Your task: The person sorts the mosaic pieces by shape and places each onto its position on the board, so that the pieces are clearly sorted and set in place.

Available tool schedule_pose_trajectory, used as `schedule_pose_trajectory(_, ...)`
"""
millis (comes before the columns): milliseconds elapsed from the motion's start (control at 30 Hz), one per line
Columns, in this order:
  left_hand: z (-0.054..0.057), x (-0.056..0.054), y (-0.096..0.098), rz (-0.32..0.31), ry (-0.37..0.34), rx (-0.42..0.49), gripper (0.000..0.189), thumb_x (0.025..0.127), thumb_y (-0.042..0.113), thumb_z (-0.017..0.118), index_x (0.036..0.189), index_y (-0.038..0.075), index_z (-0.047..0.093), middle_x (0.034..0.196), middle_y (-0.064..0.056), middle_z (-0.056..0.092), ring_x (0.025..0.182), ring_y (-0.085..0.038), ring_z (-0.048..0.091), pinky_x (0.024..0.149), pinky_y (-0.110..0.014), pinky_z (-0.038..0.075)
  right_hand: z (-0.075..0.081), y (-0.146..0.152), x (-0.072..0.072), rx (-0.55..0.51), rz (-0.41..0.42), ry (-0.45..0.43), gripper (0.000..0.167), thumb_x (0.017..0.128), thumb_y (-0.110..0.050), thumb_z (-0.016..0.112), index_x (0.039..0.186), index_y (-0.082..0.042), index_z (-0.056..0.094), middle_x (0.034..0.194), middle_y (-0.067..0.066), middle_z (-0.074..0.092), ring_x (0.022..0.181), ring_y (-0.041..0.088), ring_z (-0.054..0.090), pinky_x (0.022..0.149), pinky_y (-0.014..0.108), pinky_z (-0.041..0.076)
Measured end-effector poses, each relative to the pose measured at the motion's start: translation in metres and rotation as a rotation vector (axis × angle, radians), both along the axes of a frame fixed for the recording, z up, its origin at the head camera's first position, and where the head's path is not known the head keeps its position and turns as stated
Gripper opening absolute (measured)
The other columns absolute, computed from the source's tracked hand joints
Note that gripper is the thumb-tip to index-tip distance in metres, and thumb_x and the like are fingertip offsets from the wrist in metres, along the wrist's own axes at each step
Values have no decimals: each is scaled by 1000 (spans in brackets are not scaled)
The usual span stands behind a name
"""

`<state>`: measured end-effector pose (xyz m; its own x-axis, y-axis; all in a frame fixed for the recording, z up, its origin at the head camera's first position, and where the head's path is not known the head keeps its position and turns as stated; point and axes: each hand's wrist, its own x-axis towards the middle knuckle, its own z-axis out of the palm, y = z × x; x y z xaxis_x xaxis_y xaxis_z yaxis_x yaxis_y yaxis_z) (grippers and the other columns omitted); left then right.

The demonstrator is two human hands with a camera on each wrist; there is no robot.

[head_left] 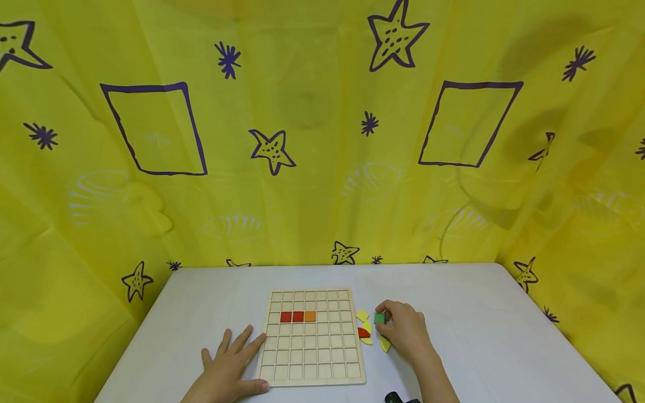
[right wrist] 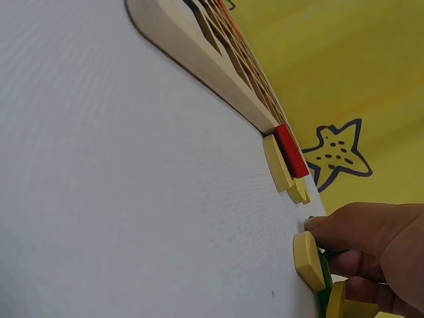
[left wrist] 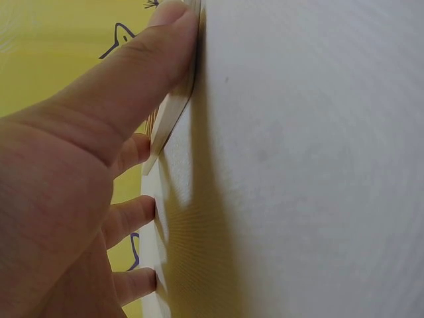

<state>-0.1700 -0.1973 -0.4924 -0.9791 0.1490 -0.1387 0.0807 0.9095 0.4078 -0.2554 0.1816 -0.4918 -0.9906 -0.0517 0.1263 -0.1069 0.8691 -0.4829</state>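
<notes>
right hand [head_left: 406, 327] pinched a green tile [head_left: 380, 318] right of the board [head_left: 311, 341], looked light, stiff, best edge-held, left hand [head_left: 227, 368] splayed

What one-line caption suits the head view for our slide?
Left hand touches a wooden grid board; right hand pinches a green square tile.

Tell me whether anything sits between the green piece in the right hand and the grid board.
Yes: a red piece, a yellow square and yellow curved pieces lie just right of the grid board, between it and the green piece in the right hand. They look low, so lifting over would probably clear them.
</notes>
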Motion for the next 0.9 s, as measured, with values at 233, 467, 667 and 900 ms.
schedule_pose_trajectory(233, 1, 1, 0, -1, -3, -9, 103, 63, 69, 77, 149, 22, 46, 160, -17, 34, 143, -62, 12, 92, -91, 0, -1, 1, 0, 54, 6, 40, 21, 76, -23, 84, 95, -18, 76, 78, -10, 61, 79, 14, 55, 69, 40, 38)
schedule_pose_trajectory(467, 2, 0, 0, 2, -5, -11, 103, 63, 71, 76, 149, 23, 47, 160, -17, 33, 143, -62, 13, 92, -90, 1, 0, 0, 0, 56, 5, 51, 24, 76, -26, 84, 97, -17, 77, 85, -6, 61, 83, 14, 58, 69, 39, 39)
schedule_pose_trajectory(667, 2, 1, 0, -5, 38, -7, 100, 65, 72, 73, 148, 23, 48, 159, -17, 35, 142, -63, 16, 93, -90, 3, 2, -2, 1, 23, 10, 85, 23, 77, -26, 82, 97, -17, 76, 86, -7, 62, 83, 13, 58, 70, 39, 40)
schedule_pose_trajectory(900, 0, 2, -1, -13, 79, -14, 102, 64, 75, 72, 148, 24, 48, 159, -22, 32, 142, -64, 15, 92, -91, 3, 2, -7, 1, -13, 24, 93, 20, 78, -24, 82, 96, -18, 75, 84, -9, 61, 82, 11, 56, 71, 39, 41)
